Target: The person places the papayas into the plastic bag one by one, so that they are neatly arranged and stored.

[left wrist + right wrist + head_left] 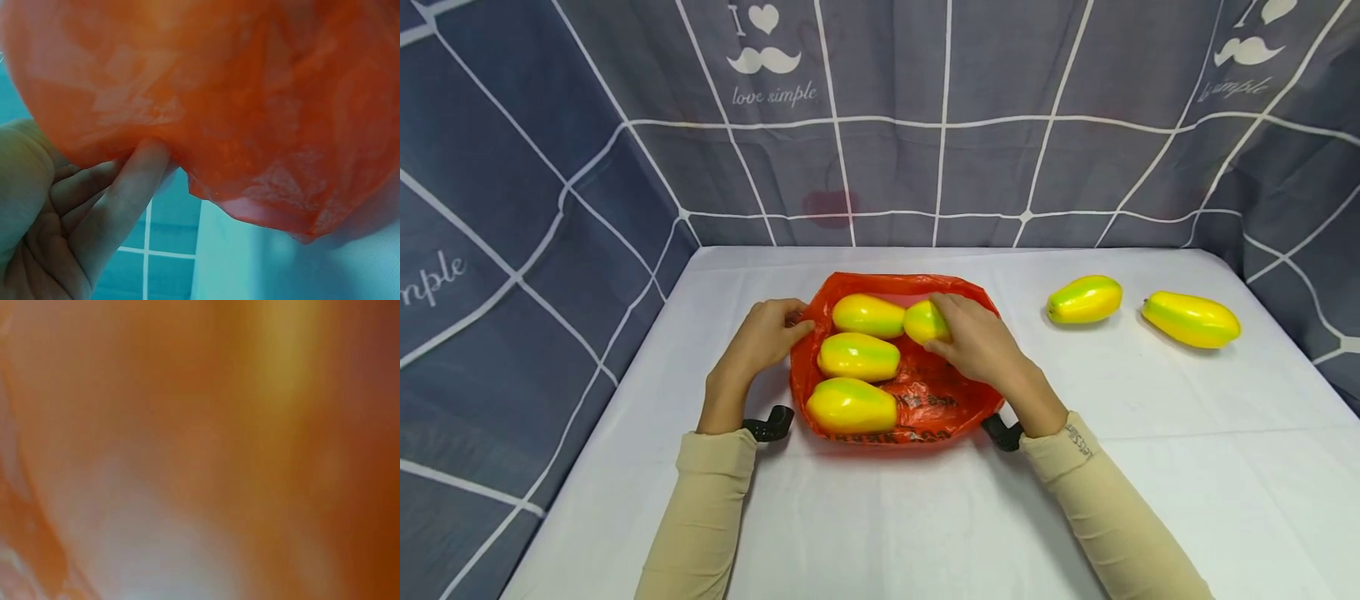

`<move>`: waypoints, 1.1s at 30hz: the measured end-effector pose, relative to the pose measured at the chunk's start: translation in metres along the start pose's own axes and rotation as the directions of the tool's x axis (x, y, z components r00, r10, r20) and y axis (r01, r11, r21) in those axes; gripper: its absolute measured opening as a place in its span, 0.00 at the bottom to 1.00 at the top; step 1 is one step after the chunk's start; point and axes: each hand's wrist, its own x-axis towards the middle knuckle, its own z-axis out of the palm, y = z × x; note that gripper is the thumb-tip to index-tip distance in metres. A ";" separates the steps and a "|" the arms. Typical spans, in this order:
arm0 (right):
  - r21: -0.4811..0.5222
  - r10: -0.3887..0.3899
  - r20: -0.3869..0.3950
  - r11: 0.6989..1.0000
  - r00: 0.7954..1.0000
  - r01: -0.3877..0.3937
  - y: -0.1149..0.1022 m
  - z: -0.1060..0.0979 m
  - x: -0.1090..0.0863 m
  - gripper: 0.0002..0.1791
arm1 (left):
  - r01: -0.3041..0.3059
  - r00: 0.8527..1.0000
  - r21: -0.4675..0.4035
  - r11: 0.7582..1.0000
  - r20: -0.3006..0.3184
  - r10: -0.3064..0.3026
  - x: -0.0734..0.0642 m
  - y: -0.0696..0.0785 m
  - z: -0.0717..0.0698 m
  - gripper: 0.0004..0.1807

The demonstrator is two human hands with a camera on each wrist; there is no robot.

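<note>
A red plastic bag [936,379] lies with its mouth spread wide on the white table. Three yellow-green papayas [857,357] rest along its left half. At the bag's left rim, my left hand [760,337] pinches the plastic; the left wrist view shows the fingers [128,197] at the edge of the red film [250,125]. My right hand [981,342] reaches over the bag's right rim and grips another papaya [923,322], whose end touches or nearly touches the rearmost one. The right wrist view is too blurred to show the grip.
Two more papayas [1084,300] [1191,319] lie on the white table [1150,483] at the back right. A dark grey checked cloth [887,167] hangs behind and at both sides. Black wrist straps [770,425] show under both sleeves.
</note>
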 end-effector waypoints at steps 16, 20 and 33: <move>-0.050 0.034 0.032 0.998 0.999 -0.032 0.005 0.015 0.003 0.35 | -0.016 1.000 -0.009 1.000 -0.002 0.016 -0.001 -0.001 -0.001 0.15; -0.040 0.010 0.039 0.999 0.999 -0.009 0.007 0.018 0.004 0.37 | -0.022 1.000 -0.003 1.000 -0.003 0.022 -0.001 -0.001 -0.001 0.15; -0.038 -0.010 -0.020 0.999 1.000 0.009 0.010 0.024 0.005 0.38 | -0.010 1.000 0.000 1.000 0.009 0.010 -0.001 0.001 -0.001 0.16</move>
